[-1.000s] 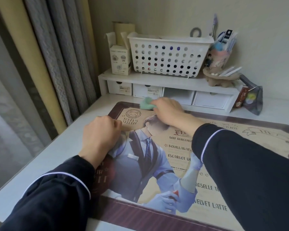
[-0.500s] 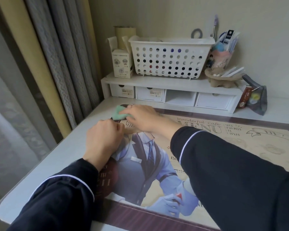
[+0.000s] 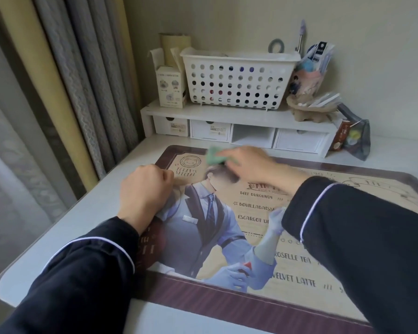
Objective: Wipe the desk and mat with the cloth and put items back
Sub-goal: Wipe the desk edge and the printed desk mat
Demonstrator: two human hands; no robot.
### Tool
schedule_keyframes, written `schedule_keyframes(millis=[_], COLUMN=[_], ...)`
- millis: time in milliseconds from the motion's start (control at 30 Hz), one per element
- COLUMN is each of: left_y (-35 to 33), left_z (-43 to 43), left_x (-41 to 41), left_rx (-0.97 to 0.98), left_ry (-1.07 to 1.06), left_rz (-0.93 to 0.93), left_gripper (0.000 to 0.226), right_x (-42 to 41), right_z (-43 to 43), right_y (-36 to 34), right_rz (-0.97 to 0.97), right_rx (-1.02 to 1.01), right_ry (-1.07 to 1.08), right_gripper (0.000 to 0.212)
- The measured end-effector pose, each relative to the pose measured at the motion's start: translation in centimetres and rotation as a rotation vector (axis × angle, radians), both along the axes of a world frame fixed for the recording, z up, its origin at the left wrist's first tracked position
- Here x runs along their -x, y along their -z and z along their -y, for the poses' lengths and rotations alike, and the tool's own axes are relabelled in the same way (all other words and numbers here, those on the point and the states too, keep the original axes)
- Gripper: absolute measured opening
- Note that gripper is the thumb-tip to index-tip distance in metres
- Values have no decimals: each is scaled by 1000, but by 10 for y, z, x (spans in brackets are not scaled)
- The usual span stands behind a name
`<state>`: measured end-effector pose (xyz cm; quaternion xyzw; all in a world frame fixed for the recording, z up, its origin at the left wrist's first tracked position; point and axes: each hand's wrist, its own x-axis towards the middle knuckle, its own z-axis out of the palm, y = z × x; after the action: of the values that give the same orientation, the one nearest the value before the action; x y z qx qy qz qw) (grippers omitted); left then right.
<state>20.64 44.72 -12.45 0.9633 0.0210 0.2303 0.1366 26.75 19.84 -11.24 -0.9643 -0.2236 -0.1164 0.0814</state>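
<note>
Lying flat on the white worktop (image 3: 94,213), a printed mat (image 3: 227,302) with a dark maroon border shows an illustrated figure in a blue suit beside menu lettering. The right hand (image 3: 246,165), motion-blurred, reaches across to the mat's far left corner and holds a green cloth (image 3: 215,158) down against the print, its fingers bent over the cloth; only the cloth's left part shows past the fingertips. The left hand (image 3: 145,191) is curled into a fist with nothing visible inside it, and its knuckles rest on the mat's left edge, near the cloth but not touching it. Both forearms wear dark sleeves (image 3: 360,237) with thin pale piping at the cuff.

Behind the mat, against the wall, a low white shelf riser (image 3: 239,116) with small drawers below stands on the worktop. On top of the riser sit a white perforated basket (image 3: 237,80), a small opened carton (image 3: 170,85) just to its left, and a cluster of pens and stationery (image 3: 309,75) to its right. A dark translucent pouch (image 3: 355,141) leans at the riser's right end. Grey and yellow curtains (image 3: 89,80) hang along the worktop's left side.
</note>
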Motion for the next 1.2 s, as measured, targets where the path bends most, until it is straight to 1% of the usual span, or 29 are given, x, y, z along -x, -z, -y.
schedule_keyframes(millis=[67, 100, 133, 167, 200, 300, 333, 367, 400, 433, 533, 567, 600, 633, 667, 733, 800, 833, 867, 900, 933, 967, 1033, 1067, 1100, 1133, 1167, 1200], left_y=[-1, -2, -2, -2, -3, -2, -2, -1, -1, -1, -2, -2, -2, -1, -1, -1, 0, 0, 1, 1, 1, 1, 0, 0, 1, 1, 1, 1], left_z=[0, 0, 2, 1, 1, 1, 0, 0, 0, 0, 1, 1, 1, 1, 1, 0, -1, -1, -1, -1, -1, -1, 0, 0, 0, 0, -1, -2], left_x=[0, 0, 1, 1, 1, 1, 1, 1, 1, 1, 2, 1, 1, 0, 0, 0, 0, 0, 0, 0, 1, 1, 0, 0, -1, -1, -2, -2], left_rx=[7, 12, 18, 21, 22, 16, 13, 11, 13, 18, 27, 30, 32, 31, 29, 29, 26, 22, 20, 16, 11, 7, 8, 10, 14, 19, 21, 22], left_ry=[-9, -12, -13, -17, -18, -18, -16, -15, -16, -19, -30, -33, -34, -35, -36, -39, -39, -40, -41, -44, -47, -47, -47, -44, -39, -34, -31, -31], left_rz=[-5, -6, -5, -6, -7, -12, -11, -10, -8, -8, -6, -8, -8, -9, -8, -9, -9, -8, -5, -2, 1, 2, 3, 3, 3, 4, 4, 2], left_gripper=[41, 42, 42, 42, 41, 42, 42, 42, 42, 42, 41, 40, 40, 39, 39, 39, 40, 41, 41, 41, 41, 41, 41, 41, 41, 41, 41, 41], right_x=[-16, -20, -19, -13, -2, 49, 58, 59, 52, 41, 20, 18, 18, 22, 29, 55, 89, 97, 97, 90, 79, 65, 42, 35, 32, 33, 36, 45], right_z=[38, 48, 48, 36, 20, -19, -17, -7, 10, 33, 100, 108, 106, 95, 78, 36, 9, 10, 18, 33, 53, 77, 126, 142, 148, 143, 130, 111], right_y=[-5, -4, -2, 2, 5, 13, 13, 10, 7, 3, -9, -10, -9, -6, -3, 0, 5, 8, 7, 4, 0, -2, -10, -11, -9, -4, 1, 5], right_rz=[-16, -28, -25, -28, -23, -49, -73, -88, -76, -57, -33, -23, -16, -30, -50, -63, -76, -76, -93, -117, -119, -96, -33, -10, 6, 9, 4, -5], right_rx=[2, -9, -34, -77, -97, -40, -5, 26, 39, 34, 18, 1, -18, -36, -39, 11, -3, -13, -16, -19, -20, -6, 15, -12, -49, -77, -84, -70], right_ry=[419, 579, 629, 571, 423, -147, -257, -285, -231, -111, 407, 515, 558, 539, 459, 158, -156, -268, -316, -289, -205, -69, 320, 498, 607, 630, 564, 429], right_gripper=[44, 44, 44, 45, 47, 49, 49, 49, 48, 46, 38, 37, 37, 37, 39, 42, 42, 43, 43, 44, 43, 41, 34, 32, 32, 32, 34, 37])
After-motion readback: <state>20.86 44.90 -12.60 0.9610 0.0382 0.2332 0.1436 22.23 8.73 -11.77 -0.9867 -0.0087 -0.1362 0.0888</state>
